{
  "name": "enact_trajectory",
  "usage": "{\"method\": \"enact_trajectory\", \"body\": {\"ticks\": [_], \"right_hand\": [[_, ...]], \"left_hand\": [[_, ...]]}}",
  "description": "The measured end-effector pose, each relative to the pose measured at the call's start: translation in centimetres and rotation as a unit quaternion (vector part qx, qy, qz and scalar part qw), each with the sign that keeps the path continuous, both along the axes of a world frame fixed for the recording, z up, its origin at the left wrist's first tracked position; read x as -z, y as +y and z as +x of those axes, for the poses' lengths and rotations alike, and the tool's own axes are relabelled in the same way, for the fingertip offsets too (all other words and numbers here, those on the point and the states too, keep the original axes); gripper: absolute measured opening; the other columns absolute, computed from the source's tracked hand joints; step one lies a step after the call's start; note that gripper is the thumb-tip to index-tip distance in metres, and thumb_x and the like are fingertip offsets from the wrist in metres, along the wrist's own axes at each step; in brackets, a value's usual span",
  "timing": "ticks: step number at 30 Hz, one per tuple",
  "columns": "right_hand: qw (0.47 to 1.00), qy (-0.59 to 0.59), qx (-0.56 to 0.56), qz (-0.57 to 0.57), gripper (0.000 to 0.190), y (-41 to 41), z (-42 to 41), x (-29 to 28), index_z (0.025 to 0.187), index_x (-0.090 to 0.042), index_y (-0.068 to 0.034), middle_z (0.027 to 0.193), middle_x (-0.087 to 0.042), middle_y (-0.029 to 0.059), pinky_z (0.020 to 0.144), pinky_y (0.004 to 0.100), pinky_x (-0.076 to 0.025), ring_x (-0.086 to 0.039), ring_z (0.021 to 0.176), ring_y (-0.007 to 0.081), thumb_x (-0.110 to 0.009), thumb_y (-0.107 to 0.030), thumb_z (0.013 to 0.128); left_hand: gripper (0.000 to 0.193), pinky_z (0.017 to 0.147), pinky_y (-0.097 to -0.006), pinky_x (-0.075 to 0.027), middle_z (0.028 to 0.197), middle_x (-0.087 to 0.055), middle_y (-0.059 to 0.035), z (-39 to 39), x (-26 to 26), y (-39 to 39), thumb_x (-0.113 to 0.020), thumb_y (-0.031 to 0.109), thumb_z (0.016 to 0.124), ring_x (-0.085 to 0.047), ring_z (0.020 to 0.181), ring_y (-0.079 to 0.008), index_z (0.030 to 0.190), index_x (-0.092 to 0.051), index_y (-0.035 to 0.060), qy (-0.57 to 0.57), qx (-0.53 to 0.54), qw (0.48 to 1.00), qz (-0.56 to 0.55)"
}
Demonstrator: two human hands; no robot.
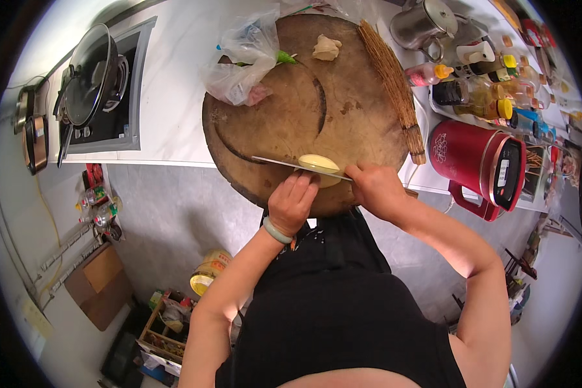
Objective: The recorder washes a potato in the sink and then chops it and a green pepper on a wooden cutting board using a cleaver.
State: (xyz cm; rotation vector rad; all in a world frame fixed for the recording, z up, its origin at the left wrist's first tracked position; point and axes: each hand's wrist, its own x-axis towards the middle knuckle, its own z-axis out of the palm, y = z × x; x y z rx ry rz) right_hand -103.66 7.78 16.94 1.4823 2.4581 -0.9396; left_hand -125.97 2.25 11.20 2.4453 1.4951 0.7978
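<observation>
A round wooden chopping block [363,121] lies in front of me. My right hand [378,189] is closed around the handle end of a knife [281,162], whose blade points left across the near part of the block. Pale yellow peeled vegetable, perhaps potato [318,162], shows on the far side of the blade, and more of it on the near side. My left hand [293,199] has its fingers bent against the near side of the blade, by the vegetable; what its fingertips touch is hidden.
On the block lie a ginger piece [326,47], a plastic bag [247,58] with green peppers beside it, and a bundled-twig brush [393,87]. Right stand a red electric jug [465,160], a metal pitcher [422,26] and several bottles. A lidded wok [89,77] sits at left.
</observation>
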Motion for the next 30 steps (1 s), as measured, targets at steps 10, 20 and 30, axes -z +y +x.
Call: {"method": "enact_trajectory", "body": {"ticks": [10,20,30], "right_hand": [[0.971,0.130,0.127,-0.154,0.038,1.2,-1.7,0.2,0.110,-0.063,-0.008,0.108,-0.055,0.0161,0.083,0.0469,-0.052,-0.060,0.102,0.0387,-0.069,-0.005,0.073],[0.974,0.128,0.125,-0.135,0.033,1.3,-2.0,0.9,0.103,-0.068,-0.003,0.101,-0.056,0.0162,0.080,0.0408,-0.053,-0.062,0.094,0.0340,-0.064,0.005,0.072],[0.980,0.134,0.110,-0.099,0.033,1.3,-2.0,1.1,0.102,-0.069,-0.003,0.097,-0.058,0.0156,0.079,0.0416,-0.051,-0.061,0.092,0.0342,-0.064,0.005,0.070]], "left_hand": [[0.026,0.076,-0.0327,-0.055,0.116,-0.066,-0.0072,-0.1,0.2,-0.5,-0.061,0.011,0.083,-0.065,0.104,-0.0229,0.107,-0.070,0.0066,0.003,-0.003,1.000,0.013],[0.025,0.076,-0.0333,-0.055,0.116,-0.065,-0.0078,0.1,0.2,-0.5,-0.060,0.010,0.083,-0.065,0.103,-0.0231,0.105,-0.070,0.0060,-0.002,-0.011,1.000,0.023],[0.021,0.077,-0.0335,-0.055,0.114,-0.065,-0.0073,0.1,0.3,-0.5,-0.061,0.012,0.084,-0.065,0.103,-0.0228,0.103,-0.068,0.0065,-0.003,-0.010,1.000,0.026]]}}
